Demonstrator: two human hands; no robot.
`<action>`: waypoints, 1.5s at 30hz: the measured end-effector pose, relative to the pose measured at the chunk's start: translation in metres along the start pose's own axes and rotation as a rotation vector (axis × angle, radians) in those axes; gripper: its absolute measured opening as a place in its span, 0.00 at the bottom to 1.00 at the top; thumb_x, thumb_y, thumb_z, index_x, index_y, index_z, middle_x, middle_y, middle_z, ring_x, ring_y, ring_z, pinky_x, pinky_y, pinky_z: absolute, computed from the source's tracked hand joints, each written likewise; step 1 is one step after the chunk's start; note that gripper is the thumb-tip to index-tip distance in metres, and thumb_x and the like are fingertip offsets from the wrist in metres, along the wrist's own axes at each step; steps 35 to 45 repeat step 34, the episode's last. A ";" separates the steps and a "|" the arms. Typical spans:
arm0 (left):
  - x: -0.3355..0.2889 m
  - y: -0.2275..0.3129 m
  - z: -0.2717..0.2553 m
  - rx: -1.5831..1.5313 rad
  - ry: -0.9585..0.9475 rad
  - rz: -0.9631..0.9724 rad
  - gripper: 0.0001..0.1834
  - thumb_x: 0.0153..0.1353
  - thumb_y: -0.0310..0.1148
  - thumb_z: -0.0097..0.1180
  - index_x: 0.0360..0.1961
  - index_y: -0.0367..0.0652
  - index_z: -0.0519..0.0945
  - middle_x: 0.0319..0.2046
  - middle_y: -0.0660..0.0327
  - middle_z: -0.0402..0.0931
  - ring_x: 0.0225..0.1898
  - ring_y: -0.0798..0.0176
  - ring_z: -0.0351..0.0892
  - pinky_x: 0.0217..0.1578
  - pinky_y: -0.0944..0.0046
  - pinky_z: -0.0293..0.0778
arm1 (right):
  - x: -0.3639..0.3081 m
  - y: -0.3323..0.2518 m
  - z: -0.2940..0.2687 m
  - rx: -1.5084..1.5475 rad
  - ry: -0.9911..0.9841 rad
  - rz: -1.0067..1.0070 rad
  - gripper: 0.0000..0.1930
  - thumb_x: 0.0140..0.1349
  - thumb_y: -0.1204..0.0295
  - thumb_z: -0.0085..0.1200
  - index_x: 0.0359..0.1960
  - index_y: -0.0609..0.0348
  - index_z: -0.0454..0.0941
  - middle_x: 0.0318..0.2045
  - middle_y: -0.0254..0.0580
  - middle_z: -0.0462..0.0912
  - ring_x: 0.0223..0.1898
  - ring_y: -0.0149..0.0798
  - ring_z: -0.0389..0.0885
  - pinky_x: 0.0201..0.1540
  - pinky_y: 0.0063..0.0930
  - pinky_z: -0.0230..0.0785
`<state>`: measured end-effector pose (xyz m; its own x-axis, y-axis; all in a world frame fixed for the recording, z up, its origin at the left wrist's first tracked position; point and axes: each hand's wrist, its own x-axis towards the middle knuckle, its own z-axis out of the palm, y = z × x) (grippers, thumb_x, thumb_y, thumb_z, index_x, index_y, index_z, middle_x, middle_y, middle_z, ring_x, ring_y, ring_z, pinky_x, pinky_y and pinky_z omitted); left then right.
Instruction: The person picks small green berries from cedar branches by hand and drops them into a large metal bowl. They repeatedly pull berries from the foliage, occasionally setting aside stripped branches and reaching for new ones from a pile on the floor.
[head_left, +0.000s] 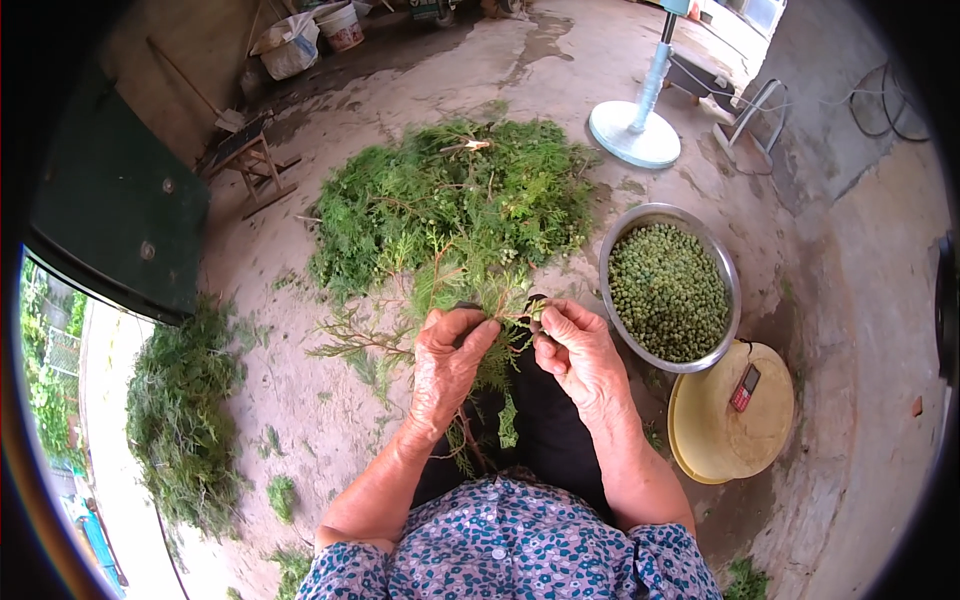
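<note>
Over my lap, my left hand (452,352) is closed round a leafy evergreen branch (375,338), whose feathery sprays reach forward and to the left. Thumb and fingers of my right hand (580,350) pinch a small sprig (538,308) at the right side of that branch. Any cone between those fingertips is too small to make out. Lower stems hang between my forearms. To the right of my right hand stands a metal basin (736,290) holding many small round green cones (668,285).
A big heap of cut evergreen branches (450,190) lies ahead, a second pile (185,420) at the left. Near the basin, a red phone (745,388) rests on a yellow round lid (700,440). A fan base (635,135), small wooden stool (250,160) and buckets (340,28) stand farther off.
</note>
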<state>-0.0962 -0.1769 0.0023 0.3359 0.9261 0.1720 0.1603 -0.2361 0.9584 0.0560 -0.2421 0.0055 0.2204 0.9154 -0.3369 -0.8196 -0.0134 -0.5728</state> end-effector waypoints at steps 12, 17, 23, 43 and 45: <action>-0.004 0.002 -0.003 0.213 -0.049 0.171 0.06 0.47 0.28 0.62 0.28 0.40 0.79 0.22 0.62 0.71 0.26 0.67 0.69 0.29 0.68 0.66 | 0.007 -0.021 -0.009 -0.043 -0.031 -0.045 0.09 0.58 0.67 0.53 0.31 0.62 0.72 0.27 0.38 0.74 0.19 0.28 0.70 0.14 0.14 0.55; -0.005 0.007 -0.003 0.183 -0.059 0.121 0.06 0.45 0.28 0.63 0.26 0.40 0.79 0.23 0.59 0.70 0.28 0.60 0.68 0.31 0.63 0.65 | 0.006 -0.015 0.003 -0.171 0.020 0.000 0.07 0.56 0.71 0.55 0.33 0.61 0.72 0.24 0.33 0.72 0.16 0.26 0.68 0.12 0.13 0.53; -0.004 0.004 -0.008 0.163 -0.063 0.081 0.07 0.45 0.28 0.63 0.26 0.40 0.79 0.23 0.60 0.70 0.28 0.61 0.69 0.30 0.64 0.65 | 0.013 -0.023 -0.008 -0.457 0.160 -0.151 0.06 0.57 0.72 0.52 0.31 0.61 0.71 0.20 0.31 0.69 0.14 0.22 0.64 0.11 0.12 0.50; 0.003 -0.004 -0.029 -0.548 -0.068 -0.336 0.05 0.51 0.29 0.59 0.24 0.41 0.77 0.18 0.70 0.71 0.21 0.76 0.64 0.24 0.75 0.60 | 0.054 -0.121 -0.107 -0.915 0.557 -0.538 0.11 0.54 0.79 0.51 0.40 0.58 0.73 0.28 0.37 0.76 0.22 0.26 0.71 0.18 0.16 0.64; 0.003 -0.004 -0.029 -0.548 -0.068 -0.336 0.05 0.51 0.29 0.59 0.24 0.41 0.77 0.18 0.70 0.71 0.21 0.76 0.64 0.24 0.75 0.60 | 0.054 -0.121 -0.107 -0.915 0.557 -0.538 0.11 0.54 0.79 0.51 0.40 0.58 0.73 0.28 0.37 0.76 0.22 0.26 0.71 0.18 0.16 0.64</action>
